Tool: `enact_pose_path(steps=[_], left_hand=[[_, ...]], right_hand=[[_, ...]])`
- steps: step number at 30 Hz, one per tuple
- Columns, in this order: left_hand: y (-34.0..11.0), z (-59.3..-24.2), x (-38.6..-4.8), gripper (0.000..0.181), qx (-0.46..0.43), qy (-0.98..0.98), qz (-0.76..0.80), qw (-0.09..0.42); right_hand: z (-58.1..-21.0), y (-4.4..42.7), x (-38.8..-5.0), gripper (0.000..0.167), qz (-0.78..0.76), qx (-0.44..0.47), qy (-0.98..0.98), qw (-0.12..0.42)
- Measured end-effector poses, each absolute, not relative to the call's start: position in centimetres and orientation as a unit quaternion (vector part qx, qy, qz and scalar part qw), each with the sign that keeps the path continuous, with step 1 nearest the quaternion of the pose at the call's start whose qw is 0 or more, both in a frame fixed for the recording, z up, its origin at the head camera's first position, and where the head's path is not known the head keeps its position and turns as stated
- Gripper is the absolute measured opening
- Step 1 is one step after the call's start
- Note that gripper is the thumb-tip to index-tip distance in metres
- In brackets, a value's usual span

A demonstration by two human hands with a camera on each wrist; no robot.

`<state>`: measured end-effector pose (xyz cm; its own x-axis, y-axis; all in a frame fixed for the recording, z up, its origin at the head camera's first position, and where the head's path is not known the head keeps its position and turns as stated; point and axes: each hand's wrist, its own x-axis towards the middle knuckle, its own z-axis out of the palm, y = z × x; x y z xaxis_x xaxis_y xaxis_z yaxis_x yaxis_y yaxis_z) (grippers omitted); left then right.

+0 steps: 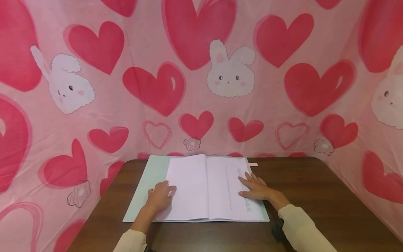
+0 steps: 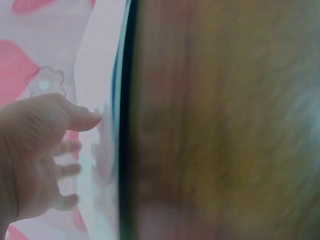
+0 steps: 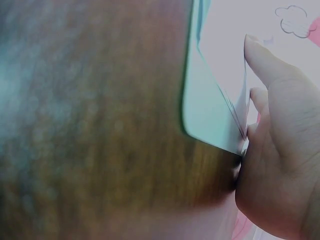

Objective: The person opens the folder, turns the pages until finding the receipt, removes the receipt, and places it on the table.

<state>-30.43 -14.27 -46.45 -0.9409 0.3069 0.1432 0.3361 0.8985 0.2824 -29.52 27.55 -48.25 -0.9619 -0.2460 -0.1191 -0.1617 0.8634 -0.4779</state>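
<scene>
An open file with a pale green cover (image 1: pixel 138 203) lies flat on the brown table, its white pages spread. The left page (image 1: pixel 188 189) looks blank; the right page (image 1: pixel 220 189) carries small print along its right side. On the left page's outer edge rests my left hand (image 1: pixel 160 197), fingers spread and slightly bent; the left wrist view shows this hand (image 2: pixel 37 155) beside the sheets. My right hand (image 1: pixel 259 187) lies over the print near the right edge, fingers spread. In the right wrist view that hand (image 3: pixel 287 135) touches the pages above the green cover's corner (image 3: pixel 210 112).
A pink tab (image 1: pixel 253 164) sticks out at the file's upper right. The dark wooden table (image 1: pixel 302 189) extends on both sides of the file. Behind it hangs a pink cloth (image 1: pixel 141 45) with red hearts and white rabbits.
</scene>
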Motion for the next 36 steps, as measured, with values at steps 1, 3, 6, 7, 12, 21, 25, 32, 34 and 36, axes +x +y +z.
enact_pose_path(steps=[1,3,6,7,12,21,25,32,34,36], left_hand=[[-14.0,-46.6,-30.4,0.033,-0.178,-0.971,-0.15,0.055],[-13.4,-46.9,-30.2,0.032,-0.201,-0.966,-0.149,0.071],[-12.4,-47.4,-30.2,0.03,-0.231,-0.957,-0.145,0.097],[-12.1,-47.5,-30.2,0.03,-0.239,-0.955,-0.143,0.104],[-10.8,-47.7,-30.1,0.028,-0.269,-0.943,-0.157,0.118],[-9.3,-47.7,-30.1,0.045,-0.267,-0.951,-0.139,0.069],[-8.7,-47.7,-30.0,0.055,-0.286,-0.949,-0.111,0.073],[-7.2,-48.0,-30.0,0.06,-0.312,-0.94,-0.117,0.079],[-6.8,-47.9,-29.9,0.06,-0.318,-0.938,-0.113,0.078],[-6.5,-47.8,-29.8,0.061,-0.322,-0.937,-0.108,0.077]], right_hand=[[-48.2,27.5,-29.5,0.09,-0.239,-0.105,0.961,0.088],[-48.1,27.4,-29.3,0.09,-0.242,-0.103,0.961,0.089],[-48.0,27.2,-29.2,0.09,-0.244,-0.1,0.96,0.09],[-48.0,27.2,-29.2,0.09,-0.245,-0.1,0.96,0.09],[-47.9,27.0,-29.2,0.089,-0.244,-0.104,0.96,0.089],[-47.5,27.2,-29.4,0.09,-0.243,-0.099,0.96,0.093],[-47.5,27.2,-29.3,0.089,-0.244,-0.097,0.961,0.092],[-47.9,27.2,-29.4,0.089,-0.242,-0.094,0.961,0.092],[-48.0,27.3,-29.5,0.089,-0.242,-0.093,0.961,0.093],[-47.9,27.3,-29.5,0.088,-0.241,-0.093,0.962,0.092]])
